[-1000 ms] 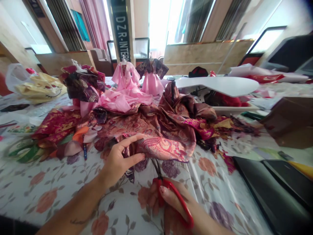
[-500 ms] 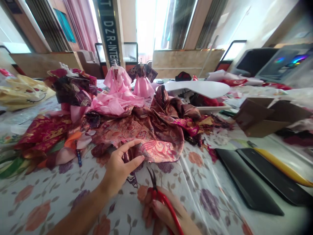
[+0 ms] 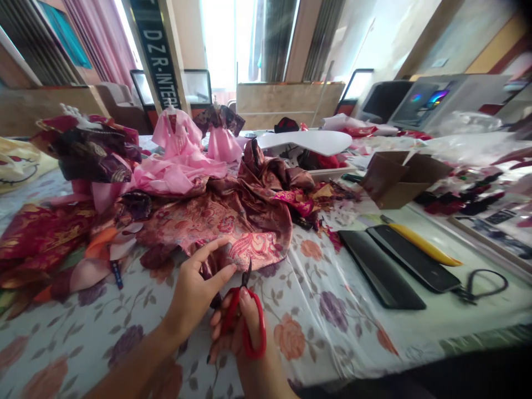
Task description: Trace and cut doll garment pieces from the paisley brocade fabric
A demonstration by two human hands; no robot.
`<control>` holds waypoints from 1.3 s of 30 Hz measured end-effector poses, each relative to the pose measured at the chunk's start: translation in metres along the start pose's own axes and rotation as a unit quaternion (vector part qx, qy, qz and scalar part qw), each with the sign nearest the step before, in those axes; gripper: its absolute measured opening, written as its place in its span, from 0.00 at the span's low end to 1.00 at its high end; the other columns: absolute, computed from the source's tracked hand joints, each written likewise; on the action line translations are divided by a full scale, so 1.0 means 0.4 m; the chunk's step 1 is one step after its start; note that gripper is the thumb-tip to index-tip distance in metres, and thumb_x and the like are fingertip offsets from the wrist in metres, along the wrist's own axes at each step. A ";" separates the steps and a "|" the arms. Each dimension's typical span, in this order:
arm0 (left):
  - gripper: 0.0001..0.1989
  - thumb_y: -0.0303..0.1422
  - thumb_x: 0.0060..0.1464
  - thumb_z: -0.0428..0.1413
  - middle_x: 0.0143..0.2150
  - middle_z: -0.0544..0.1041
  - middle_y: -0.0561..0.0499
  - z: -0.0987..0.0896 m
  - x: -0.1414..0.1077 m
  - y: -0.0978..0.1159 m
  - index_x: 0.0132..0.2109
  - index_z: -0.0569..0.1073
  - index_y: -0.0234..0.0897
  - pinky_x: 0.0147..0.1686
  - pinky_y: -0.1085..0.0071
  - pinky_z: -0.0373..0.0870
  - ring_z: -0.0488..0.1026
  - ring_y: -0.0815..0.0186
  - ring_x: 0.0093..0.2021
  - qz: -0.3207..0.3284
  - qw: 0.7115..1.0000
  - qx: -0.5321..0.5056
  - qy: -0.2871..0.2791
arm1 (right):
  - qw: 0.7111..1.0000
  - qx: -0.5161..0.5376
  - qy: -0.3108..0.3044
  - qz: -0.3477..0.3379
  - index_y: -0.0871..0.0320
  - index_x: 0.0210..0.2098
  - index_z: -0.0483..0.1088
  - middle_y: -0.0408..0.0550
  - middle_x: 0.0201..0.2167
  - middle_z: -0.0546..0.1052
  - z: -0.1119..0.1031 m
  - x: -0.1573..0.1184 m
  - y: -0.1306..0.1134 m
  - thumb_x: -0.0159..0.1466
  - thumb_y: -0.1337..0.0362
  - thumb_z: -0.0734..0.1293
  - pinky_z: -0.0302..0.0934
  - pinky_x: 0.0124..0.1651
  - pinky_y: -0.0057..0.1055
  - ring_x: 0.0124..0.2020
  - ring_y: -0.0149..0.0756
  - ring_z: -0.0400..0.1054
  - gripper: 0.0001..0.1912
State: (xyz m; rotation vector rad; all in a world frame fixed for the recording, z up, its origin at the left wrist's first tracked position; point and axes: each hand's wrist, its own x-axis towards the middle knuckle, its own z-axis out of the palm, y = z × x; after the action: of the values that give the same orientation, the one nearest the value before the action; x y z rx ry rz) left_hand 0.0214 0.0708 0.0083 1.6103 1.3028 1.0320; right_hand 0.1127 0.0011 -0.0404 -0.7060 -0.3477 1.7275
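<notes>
Left hand (image 3: 193,291) splayed, fingers reaching forward; right hand (image 3: 233,332) just beside it, curled, thumb raised.

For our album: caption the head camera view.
The left hand rests on patterned red cloth as the right hand holds red scissors at its edge, a pink-gowned doll behind.

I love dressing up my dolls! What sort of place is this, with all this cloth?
It's probably a small workshop for making doll clothes. Pink doll dresses stand on display, a heap of patterned cloth lies in front of them, and someone is holding red scissors.
</notes>
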 end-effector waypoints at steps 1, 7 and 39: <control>0.22 0.36 0.50 0.59 0.51 0.75 0.51 0.002 -0.001 -0.002 0.53 0.72 0.40 0.51 0.68 0.63 0.69 0.59 0.53 -0.002 1.000 0.001 0.003 | 1.000 0.002 0.006 -0.012 0.59 0.31 0.67 0.45 0.22 0.75 0.003 -0.003 0.000 0.54 0.41 0.68 0.65 0.18 0.26 0.20 0.31 0.67 0.26; 0.21 0.35 0.50 0.60 0.44 0.76 0.52 0.006 -0.001 -0.009 0.52 0.73 0.42 0.43 0.72 0.65 0.70 0.65 0.42 -0.008 1.000 0.000 0.004 | 1.000 -0.004 0.021 -0.011 0.59 0.30 0.66 0.44 0.20 0.74 0.019 -0.014 0.001 0.54 0.40 0.68 0.61 0.13 0.24 0.13 0.28 0.63 0.26; 0.22 0.38 0.51 0.61 0.20 0.52 0.61 0.006 -0.011 -0.026 0.54 0.74 0.44 0.18 0.78 0.47 0.50 0.76 0.19 -0.068 0.996 -0.041 -0.033 | 0.995 -0.087 0.042 -0.014 0.57 0.28 0.62 0.39 0.16 0.67 0.011 -0.014 0.028 0.52 0.33 0.62 0.47 0.10 0.18 0.10 0.22 0.54 0.31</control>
State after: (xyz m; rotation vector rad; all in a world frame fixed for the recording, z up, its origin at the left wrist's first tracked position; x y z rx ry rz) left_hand 0.0195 0.0677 -0.0027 1.4613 1.2902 0.9289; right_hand 0.1022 -0.0068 -0.0417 -0.8935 -0.4508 1.6494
